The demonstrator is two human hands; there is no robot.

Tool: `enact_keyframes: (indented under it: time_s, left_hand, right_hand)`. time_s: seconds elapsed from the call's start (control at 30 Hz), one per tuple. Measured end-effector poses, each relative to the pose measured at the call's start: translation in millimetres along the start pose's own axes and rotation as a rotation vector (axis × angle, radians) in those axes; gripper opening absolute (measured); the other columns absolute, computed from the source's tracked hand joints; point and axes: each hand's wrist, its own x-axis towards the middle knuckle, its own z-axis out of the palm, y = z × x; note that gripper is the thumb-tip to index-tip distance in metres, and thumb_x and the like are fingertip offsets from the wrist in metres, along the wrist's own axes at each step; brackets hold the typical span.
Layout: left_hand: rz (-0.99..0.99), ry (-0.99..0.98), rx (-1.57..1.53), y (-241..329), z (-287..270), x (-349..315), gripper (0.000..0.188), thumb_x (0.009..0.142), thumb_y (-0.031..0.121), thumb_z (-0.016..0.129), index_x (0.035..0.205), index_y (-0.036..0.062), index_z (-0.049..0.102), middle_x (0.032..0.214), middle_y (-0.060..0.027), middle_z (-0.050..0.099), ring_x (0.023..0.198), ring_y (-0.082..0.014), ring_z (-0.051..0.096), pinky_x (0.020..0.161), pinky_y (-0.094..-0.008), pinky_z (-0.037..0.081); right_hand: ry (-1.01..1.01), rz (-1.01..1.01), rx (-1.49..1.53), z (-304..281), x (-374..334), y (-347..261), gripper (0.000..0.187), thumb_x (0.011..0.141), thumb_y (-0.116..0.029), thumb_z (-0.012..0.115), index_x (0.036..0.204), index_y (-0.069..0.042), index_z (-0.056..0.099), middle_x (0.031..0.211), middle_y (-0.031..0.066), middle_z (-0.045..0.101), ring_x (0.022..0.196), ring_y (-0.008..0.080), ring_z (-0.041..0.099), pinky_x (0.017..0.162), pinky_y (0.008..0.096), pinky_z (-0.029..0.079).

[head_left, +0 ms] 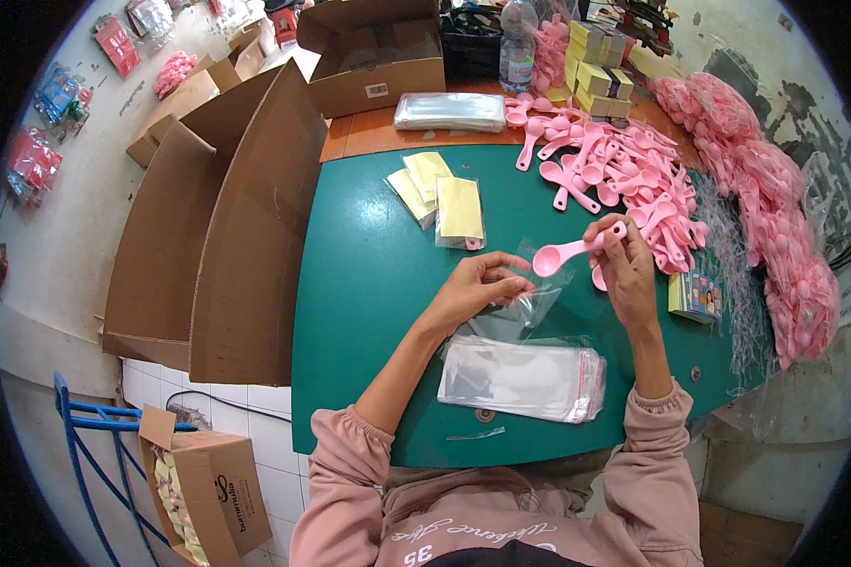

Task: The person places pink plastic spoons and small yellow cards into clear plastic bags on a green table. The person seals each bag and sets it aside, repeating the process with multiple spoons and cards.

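My right hand [626, 266] grips a pink measuring spoon [550, 259] by its handle, the bowl pointing left. Close by, the fingers of my left hand [477, 288] pinch a clear plastic bag [537, 304], which hangs under the spoon's bowl. The spoon appears to be outside the bag, near its upper edge. A stack of flat clear bags [511, 378] lies in front of my body on the green tabletop [359, 283]. Beyond my left hand are several filled bags [460, 208] with yellow cards in them. A heap of pink spoons [633, 175] spreads past my right hand.
Small printed cards [696, 295] are stacked right of my right hand. Netted bundles of pink spoons [775, 227] line the right edge. Behind stand a bag pack [450, 111], a water bottle [517, 47] and yellow card stacks [600, 80]. Large cardboard boxes [246, 236] flank the left side.
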Motion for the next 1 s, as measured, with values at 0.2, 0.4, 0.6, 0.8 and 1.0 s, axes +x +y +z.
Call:
enact_keyframes:
  time_s: [0.2, 0.4, 0.6, 0.8, 1.0]
  left_hand:
    - [-0.039, 0.007, 0.031, 1, 0, -2, 0.041, 0.080, 0.018, 0.064, 0.114, 0.0001, 0.051, 0.089, -0.0060, 0.064, 0.076, -0.0072, 0.058, 0.067, -0.0188, 0.047]
    - [0.030, -0.095, 0.062, 1, 2, 2, 0.041, 0.082, 0.018, 0.061, 0.116, -0.0017, 0.049, 0.093, -0.0063, 0.062, 0.081, -0.0094, 0.058, 0.073, -0.0221, 0.047]
    - [0.097, -0.092, 0.052, -7, 0, 3, 0.034, 0.088, 0.020, 0.052, 0.113, -0.0030, 0.052, 0.093, -0.0068, 0.062, 0.083, -0.0112, 0.059, 0.074, -0.0226, 0.046]
    - [-0.009, -0.140, 0.241, 7, -7, 2, 0.035, 0.091, 0.025, 0.045, 0.103, -0.0059, 0.057, 0.090, -0.0103, 0.063, 0.081, -0.0139, 0.061, 0.074, -0.0245, 0.049]
    - [0.057, 0.004, 0.030, 7, -4, 1, 0.035, 0.092, 0.026, 0.043, 0.102, -0.0050, 0.056, 0.090, -0.0119, 0.063, 0.079, -0.0153, 0.061, 0.069, -0.0259, 0.051]
  right_hand:
    - [-0.078, -0.038, -0.144, 3, -1, -2, 0.019, 0.092, -0.017, 0.042, 0.100, -0.001, 0.047, 0.089, 0.0069, 0.055, 0.071, 0.0080, 0.048, 0.065, 0.0212, 0.042]
    - [-0.209, 0.126, -0.191, 2, -4, 1, 0.019, 0.090, -0.015, 0.045, 0.101, 0.000, 0.050, 0.086, 0.0059, 0.054, 0.072, 0.0087, 0.050, 0.065, 0.0220, 0.043]
    - [-0.170, 0.232, -0.202, 17, -6, 8, 0.019, 0.085, -0.006, 0.052, 0.103, 0.000, 0.051, 0.082, 0.0044, 0.052, 0.068, 0.0094, 0.053, 0.059, 0.0220, 0.046]
    - [-0.035, 0.123, -0.256, 10, -6, 17, 0.022, 0.087, -0.016, 0.052, 0.103, -0.001, 0.052, 0.089, 0.0068, 0.055, 0.072, 0.0118, 0.055, 0.061, 0.0229, 0.046]
    - [-0.324, -0.246, -0.696, 18, -7, 9, 0.051, 0.091, -0.045, 0.034, 0.105, 0.000, 0.054, 0.108, 0.0087, 0.052, 0.097, 0.0159, 0.048, 0.083, 0.0296, 0.039]
